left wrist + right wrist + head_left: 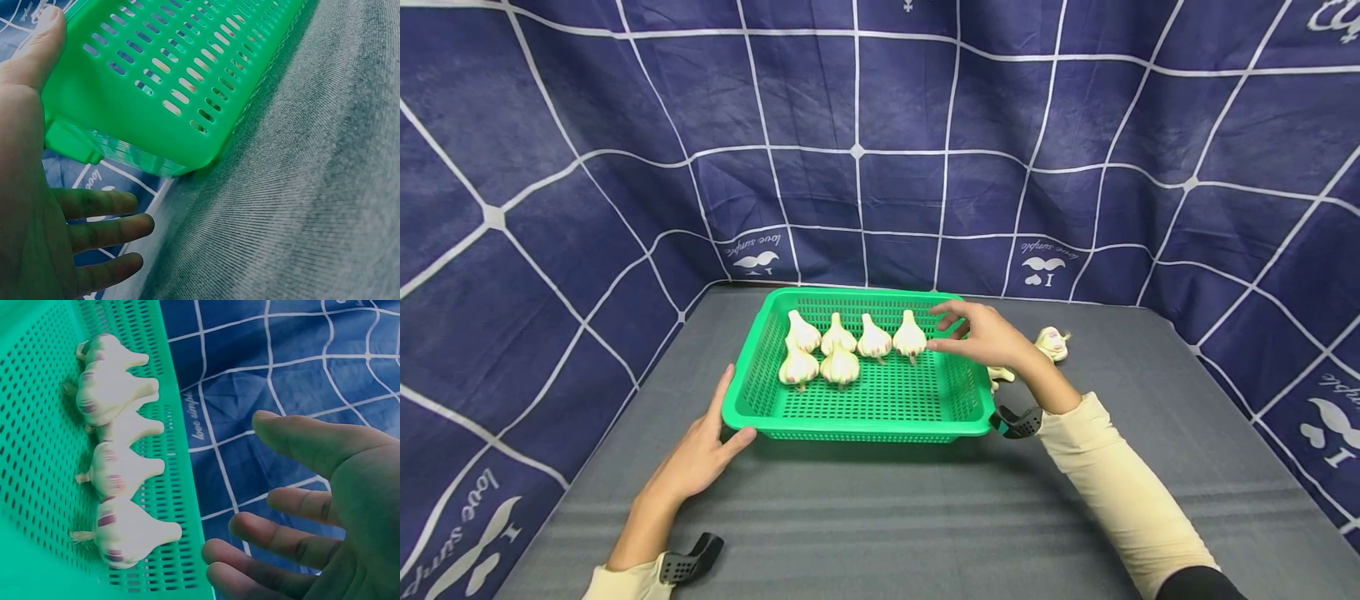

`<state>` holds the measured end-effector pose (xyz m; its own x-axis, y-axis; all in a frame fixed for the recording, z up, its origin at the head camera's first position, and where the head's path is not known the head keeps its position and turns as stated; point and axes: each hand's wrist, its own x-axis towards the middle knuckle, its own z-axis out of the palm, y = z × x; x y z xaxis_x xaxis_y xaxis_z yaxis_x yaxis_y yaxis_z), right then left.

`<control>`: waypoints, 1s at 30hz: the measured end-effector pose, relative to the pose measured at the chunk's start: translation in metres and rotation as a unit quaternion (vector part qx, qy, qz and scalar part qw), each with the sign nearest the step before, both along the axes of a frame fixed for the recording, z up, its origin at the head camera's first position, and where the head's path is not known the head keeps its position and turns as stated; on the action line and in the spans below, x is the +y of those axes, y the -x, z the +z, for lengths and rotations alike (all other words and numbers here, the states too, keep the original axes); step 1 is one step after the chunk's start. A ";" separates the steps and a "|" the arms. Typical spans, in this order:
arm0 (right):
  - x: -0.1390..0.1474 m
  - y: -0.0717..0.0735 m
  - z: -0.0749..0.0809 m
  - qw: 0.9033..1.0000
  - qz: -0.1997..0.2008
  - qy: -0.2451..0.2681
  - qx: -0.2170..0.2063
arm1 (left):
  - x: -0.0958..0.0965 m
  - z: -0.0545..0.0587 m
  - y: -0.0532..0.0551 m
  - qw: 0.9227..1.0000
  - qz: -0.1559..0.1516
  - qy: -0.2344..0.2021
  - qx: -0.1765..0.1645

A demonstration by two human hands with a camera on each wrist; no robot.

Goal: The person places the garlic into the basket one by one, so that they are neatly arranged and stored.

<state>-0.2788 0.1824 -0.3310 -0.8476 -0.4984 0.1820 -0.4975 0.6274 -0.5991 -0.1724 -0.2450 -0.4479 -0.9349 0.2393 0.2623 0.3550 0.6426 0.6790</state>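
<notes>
A green plastic basket (pixel 865 428) holds several garlic bulbs (pixel 839 367), lined up in its left and back part with their stems toward the back wall. My left hand (pixel 698 457) is at the basket's front left corner. In the left wrist view its thumb (pixel 45 44) lies against the basket's edge while the other fingers stretch out straight below. Over the basket's right side is my right hand (pixel 988 335), fingers loosely spread and holding nothing, beside the rightmost garlic bulb (pixel 910 337). The right wrist view shows the same row of garlic bulbs (pixel 128 534) left of the fingers.
Right of the basket, another garlic bulb (pixel 1052 343) lies on the grey tabletop (pixel 880 517). More garlic (pixel 1000 374) is partly hidden behind the right wrist. A blue cloth with white grid lines (pixel 902 192) surrounds the back and sides.
</notes>
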 end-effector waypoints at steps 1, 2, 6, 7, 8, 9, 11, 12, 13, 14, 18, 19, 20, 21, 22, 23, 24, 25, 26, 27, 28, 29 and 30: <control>0.002 -0.002 -0.001 1.000 -0.005 0.006 0.003 | 0.000 0.000 0.000 1.000 0.000 0.001 0.000; 0.004 -0.003 -0.002 1.000 -0.009 0.013 0.005 | 0.000 0.000 0.000 1.000 -0.001 0.000 0.000; 0.011 -0.010 -0.005 0.999 -0.028 0.040 0.018 | 0.000 0.000 -0.001 1.000 -0.002 0.000 -0.003; 0.013 -0.011 -0.006 0.998 -0.031 0.045 0.021 | 0.000 0.000 0.000 1.000 -0.002 0.000 -0.003; 0.015 -0.013 -0.006 0.998 -0.035 0.049 0.025 | 0.000 0.000 0.000 1.000 -0.002 -0.001 -0.004; 0.016 -0.014 -0.007 0.998 -0.040 0.050 0.029 | 0.000 -0.001 0.000 1.000 -0.002 -0.001 -0.004; 0.019 -0.017 -0.008 0.997 -0.044 0.055 0.036 | -0.001 -0.001 0.000 1.000 -0.002 -0.001 -0.004; 0.021 -0.018 -0.010 0.997 -0.046 0.054 0.041 | -0.001 -0.001 0.000 1.000 -0.002 -0.001 -0.004; 0.023 -0.018 -0.011 0.996 -0.046 0.054 0.045 | -0.001 -0.001 0.000 1.000 -0.002 -0.002 -0.004; 0.024 -0.019 -0.013 0.996 -0.048 0.055 0.049 | -0.001 -0.001 0.000 1.000 -0.002 -0.002 -0.003; 0.032 -0.022 -0.018 0.993 -0.063 0.072 0.069 | 0.000 0.000 0.000 1.000 -0.001 -0.001 -0.002; 0.035 -0.023 -0.019 0.992 -0.070 0.081 0.073 | 0.000 0.000 0.000 1.000 -0.001 0.000 -0.001; 0.037 -0.023 -0.020 0.990 -0.076 0.090 0.078 | 0.000 0.000 0.000 1.000 -0.001 0.000 -0.001; 0.040 -0.024 -0.021 0.988 -0.082 0.099 0.083 | 0.000 0.000 0.000 1.000 0.000 0.001 -0.001; 0.043 -0.025 -0.023 0.986 -0.089 0.105 0.090 | 0.000 0.000 0.000 1.000 0.000 0.001 -0.001; 0.045 -0.025 -0.024 0.985 -0.095 0.111 0.095 | 0.000 0.000 0.000 1.000 0.000 0.000 -0.001; 0.048 -0.026 -0.026 0.983 -0.100 0.116 0.102 | 0.000 0.000 0.000 1.000 0.000 0.000 -0.001; 0.050 -0.026 -0.027 0.982 -0.103 0.120 0.107 | 0.000 0.000 0.000 1.000 0.000 0.000 -0.001; 0.053 -0.027 -0.029 0.981 -0.106 0.122 0.110 | 0.000 0.000 0.000 1.000 -0.001 0.000 0.000; 0.056 -0.027 -0.031 0.980 -0.107 0.124 0.112 | -0.001 0.000 0.000 1.000 0.000 0.000 0.001; 0.058 -0.026 -0.033 0.980 -0.107 0.124 0.111 | -0.001 0.000 0.000 1.000 -0.001 0.000 0.002; 0.060 -0.027 -0.035 0.981 -0.105 0.124 0.108 | -0.001 0.000 0.000 1.000 0.000 0.000 0.003; 0.063 -0.027 -0.038 0.982 -0.101 0.123 0.103 | -0.001 -0.001 0.000 1.000 0.000 0.001 0.004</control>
